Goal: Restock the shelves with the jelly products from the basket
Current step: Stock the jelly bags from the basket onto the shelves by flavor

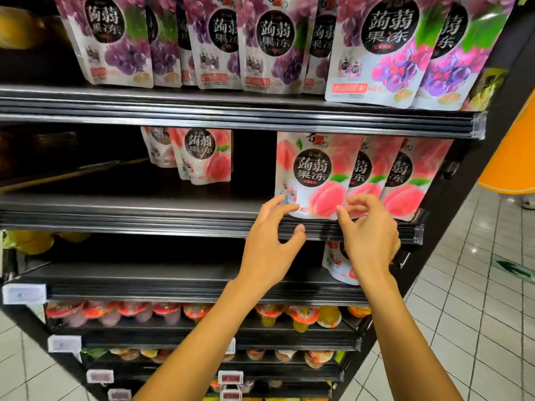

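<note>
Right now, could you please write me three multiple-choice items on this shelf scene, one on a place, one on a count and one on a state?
1. Where do the purple grape pouches stand? A. highest shelf in view B. lowest shelf C. floor
2. How many peach pouches overlap in the row at the hands? A. one B. three C. six
3. How is the front peach pouch? A. lying flat B. lifted clear C. upright at the shelf edge
Answers: A, they stand above the peach ones; B, three printed fronts show; C, it stands while the left hand touches its lower left corner and the right hand pinches its lower right.
</note>
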Motion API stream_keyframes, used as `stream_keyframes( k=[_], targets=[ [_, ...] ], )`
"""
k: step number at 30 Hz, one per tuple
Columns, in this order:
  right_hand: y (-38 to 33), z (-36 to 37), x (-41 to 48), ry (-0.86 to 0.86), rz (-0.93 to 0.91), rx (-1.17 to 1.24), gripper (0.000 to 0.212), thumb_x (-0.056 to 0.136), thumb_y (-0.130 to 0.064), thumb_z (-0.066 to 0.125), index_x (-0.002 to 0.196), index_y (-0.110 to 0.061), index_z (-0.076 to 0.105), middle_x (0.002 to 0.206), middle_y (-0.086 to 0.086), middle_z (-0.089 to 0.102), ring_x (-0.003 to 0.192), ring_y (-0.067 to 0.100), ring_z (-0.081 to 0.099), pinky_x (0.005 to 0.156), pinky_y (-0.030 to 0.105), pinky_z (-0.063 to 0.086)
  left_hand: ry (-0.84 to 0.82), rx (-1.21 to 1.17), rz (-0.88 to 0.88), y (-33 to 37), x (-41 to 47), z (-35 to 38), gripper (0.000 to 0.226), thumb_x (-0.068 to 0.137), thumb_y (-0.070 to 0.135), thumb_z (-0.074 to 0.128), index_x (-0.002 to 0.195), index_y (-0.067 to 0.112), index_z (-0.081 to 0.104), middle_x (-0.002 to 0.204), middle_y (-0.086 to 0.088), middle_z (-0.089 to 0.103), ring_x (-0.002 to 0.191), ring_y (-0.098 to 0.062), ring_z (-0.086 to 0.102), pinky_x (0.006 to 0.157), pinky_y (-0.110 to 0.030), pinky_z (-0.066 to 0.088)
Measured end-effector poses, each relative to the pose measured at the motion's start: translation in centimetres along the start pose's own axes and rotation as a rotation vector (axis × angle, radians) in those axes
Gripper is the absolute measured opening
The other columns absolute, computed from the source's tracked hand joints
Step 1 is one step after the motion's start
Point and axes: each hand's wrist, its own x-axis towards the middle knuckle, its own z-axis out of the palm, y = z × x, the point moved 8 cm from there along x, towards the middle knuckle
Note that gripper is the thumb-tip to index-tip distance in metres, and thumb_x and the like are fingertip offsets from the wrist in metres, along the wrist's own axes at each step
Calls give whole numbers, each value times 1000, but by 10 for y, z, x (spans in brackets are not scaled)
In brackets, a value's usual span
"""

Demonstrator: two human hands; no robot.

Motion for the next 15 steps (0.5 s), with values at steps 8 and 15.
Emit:
stream_keyframes(
  k=[8,15],
  targets=[
    [-9,34,-57,-125,45,360,4,86,-28,68,87,-26,64,63,-10,59,56,5,54,59,22,44,106,-361,-132,-38,-44,-49,22,90,1,60,103,17,67,102,0,69,92,-12,67,79,-26,55],
    [17,138,-191,-660,248,345,10,82,-29,62,81,-26,72,72,-12,69,63,-1,60,56,14,43,-51,-251,-428,-153,-135,-81,28,91,1,58,98,26,65,86,10,70,75,-4,64,68,-17,50]
  ],
)
